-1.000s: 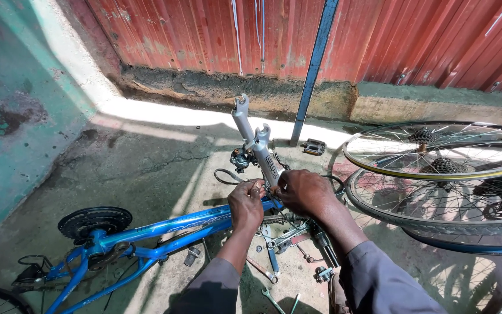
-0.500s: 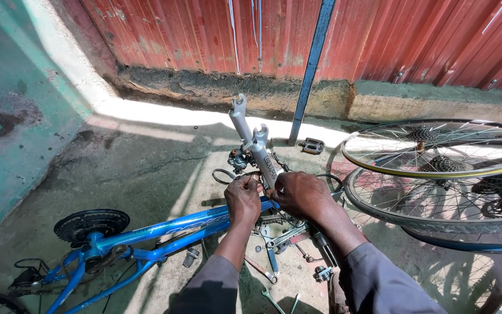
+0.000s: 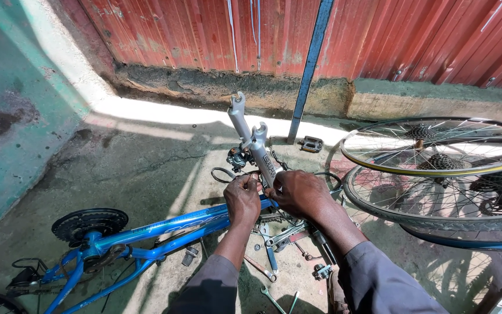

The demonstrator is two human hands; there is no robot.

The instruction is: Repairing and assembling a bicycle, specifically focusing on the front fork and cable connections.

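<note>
Concrete floor (image 3: pixel 146 157), cracked and half in sun, runs up to a red corrugated wall (image 3: pixel 204 29), and on it lies a blue frame (image 3: pixel 164 229) on its side. At the head end of the frame a silver fork (image 3: pixel 254 145) sticks up and away toward the wall, its two legs ending in open dropouts. The left hand (image 3: pixel 242 197) sits just left of the fork's base, fingers curled tight and pinching something small there; what it is cannot be told. The right hand (image 3: pixel 300 192) is just right of the fork's base, fingers clenched around the head of the frame, touching the fork. Both grey sleeves come in from the bottom edge. Just left of the fork a brake part and a loop of cable (image 3: pixel 223 173) hang close to the left hand. Below the hands, wrenches (image 3: pixel 274 244) and small bits lie scattered on the floor. At the frame's far left end sits a black chainring (image 3: pixel 90 222). Right of the fork, two wheels (image 3: pixel 437 174) with cassettes lie stacked. Behind the fork a blue pole (image 3: pixel 312 64) stands against the wall, a black pedal (image 3: pixel 311 143) at its foot. Far left of the frame rises a green wall (image 3: pixel 13 116).
</note>
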